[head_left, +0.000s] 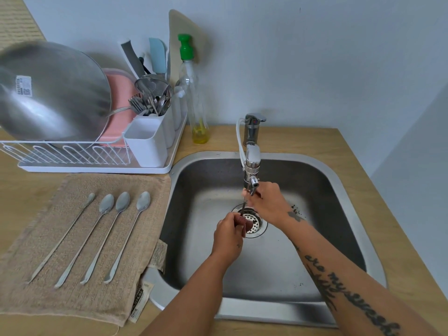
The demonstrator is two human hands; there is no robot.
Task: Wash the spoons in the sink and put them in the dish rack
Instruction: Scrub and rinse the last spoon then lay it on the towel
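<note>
Spoons, hands and kitchen things, counted

Four long-handled spoons (89,236) lie on one beige towel (43,287) at the counter's left edge; a fifth spoon (244,206) stands over the one sink (349,187). Two hands, left hand (229,235) and right hand (268,202). One dish rack (97,169), one tap (252,151), one bottle (194,93), one red scrubber (241,221).

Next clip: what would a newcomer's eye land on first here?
Two bare hands meet under the chrome tap in the steel sink: the right hand holds a thin spoon handle, the left hand grips a reddish mesh scrubber. Left of the sink, four long-handled metal spoons lie on a beige towel.
</note>
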